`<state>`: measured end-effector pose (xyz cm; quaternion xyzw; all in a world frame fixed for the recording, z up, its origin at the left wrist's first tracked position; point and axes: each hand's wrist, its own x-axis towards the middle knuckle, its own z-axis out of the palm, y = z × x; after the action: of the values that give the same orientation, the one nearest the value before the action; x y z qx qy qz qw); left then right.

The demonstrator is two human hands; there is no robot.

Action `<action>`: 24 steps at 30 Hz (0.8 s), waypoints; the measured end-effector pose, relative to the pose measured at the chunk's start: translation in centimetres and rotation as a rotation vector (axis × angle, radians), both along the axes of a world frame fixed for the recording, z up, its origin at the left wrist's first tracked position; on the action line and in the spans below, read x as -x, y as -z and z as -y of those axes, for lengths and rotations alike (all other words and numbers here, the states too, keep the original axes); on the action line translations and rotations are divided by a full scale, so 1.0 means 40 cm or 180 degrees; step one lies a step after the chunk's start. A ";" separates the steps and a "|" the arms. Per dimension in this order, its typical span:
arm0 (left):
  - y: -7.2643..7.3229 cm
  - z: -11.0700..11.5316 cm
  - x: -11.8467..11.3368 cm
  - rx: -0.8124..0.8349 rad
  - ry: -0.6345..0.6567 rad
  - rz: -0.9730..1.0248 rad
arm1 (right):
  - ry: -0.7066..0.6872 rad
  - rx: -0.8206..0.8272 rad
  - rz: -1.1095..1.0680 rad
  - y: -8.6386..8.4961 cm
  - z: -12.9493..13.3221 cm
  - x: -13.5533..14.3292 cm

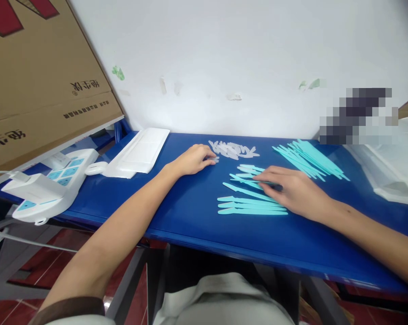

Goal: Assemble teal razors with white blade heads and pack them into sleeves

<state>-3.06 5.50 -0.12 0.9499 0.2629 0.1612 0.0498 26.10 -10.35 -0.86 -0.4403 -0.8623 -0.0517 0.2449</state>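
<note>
OK so your left hand is at the left end of that little pile of pale caps, grip pretty narrow, though I can't tell if you've got one pinched. Your right hand is over the loose row of teal sticks on the blue worktop, fingers close together, same deal: can't tell if it's holding one. More sticks lie bunched behind it, near the wall.

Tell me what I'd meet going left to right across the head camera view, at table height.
White power strip, small white rounded object, flat white packets, left hand, pile of small translucent pieces, farther pile of turquoise tools, large translucent plastic item.
</note>
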 end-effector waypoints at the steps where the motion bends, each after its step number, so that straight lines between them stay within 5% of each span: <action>1: 0.001 0.000 0.000 0.0027 -0.0010 0.0012 | 0.0006 -0.0017 -0.0051 0.000 0.000 0.001; 11: 0.002 0.001 0.000 0.0392 -0.0243 0.0225 | -0.0008 0.0173 -0.0059 0.000 0.002 0.009; 24: 0.004 0.001 0.000 0.0015 -0.0118 0.0013 | 0.0118 0.0191 0.0110 0.006 -0.004 -0.010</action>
<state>-3.07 5.44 -0.27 0.9445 0.2807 0.1634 0.0496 26.50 -10.17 -1.08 -0.4623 -0.8592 -0.0380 0.2157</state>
